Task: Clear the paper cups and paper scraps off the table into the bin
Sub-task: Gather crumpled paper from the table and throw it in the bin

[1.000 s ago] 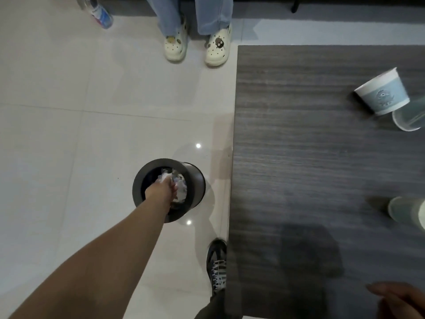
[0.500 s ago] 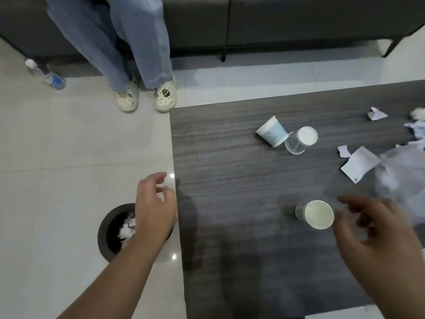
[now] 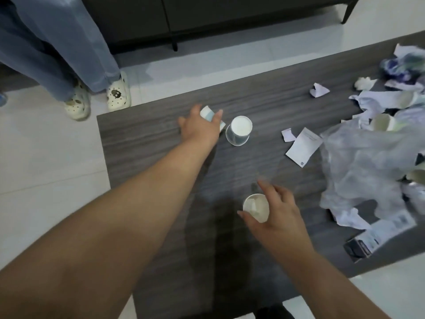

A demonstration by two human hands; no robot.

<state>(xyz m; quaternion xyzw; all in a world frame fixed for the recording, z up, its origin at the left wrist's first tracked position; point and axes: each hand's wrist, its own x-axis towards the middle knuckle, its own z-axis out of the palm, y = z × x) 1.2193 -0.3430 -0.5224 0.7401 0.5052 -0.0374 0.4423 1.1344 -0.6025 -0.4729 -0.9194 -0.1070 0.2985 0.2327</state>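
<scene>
Spanning the frame: table [image 3: 161,143], scrap heap at its right end. Left hand [image 3: 199,130] curls over a tipped blue cup [image 3: 206,112]; a neighbouring cup [image 3: 239,130], touching it, may roll if nudged. Right hand [image 3: 276,217] grasps a cream cup [image 3: 256,207] between thumb and fingers; contents could spill if tilted. Bin unseen.

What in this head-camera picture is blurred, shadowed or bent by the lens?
Head view: the right hand and the plastic bag look motion-smeared; a soft shadow of the arms darkens the table near its close edge; the wide lens bows the table's edges; the upside-down cup stays fairly crisp.
</scene>
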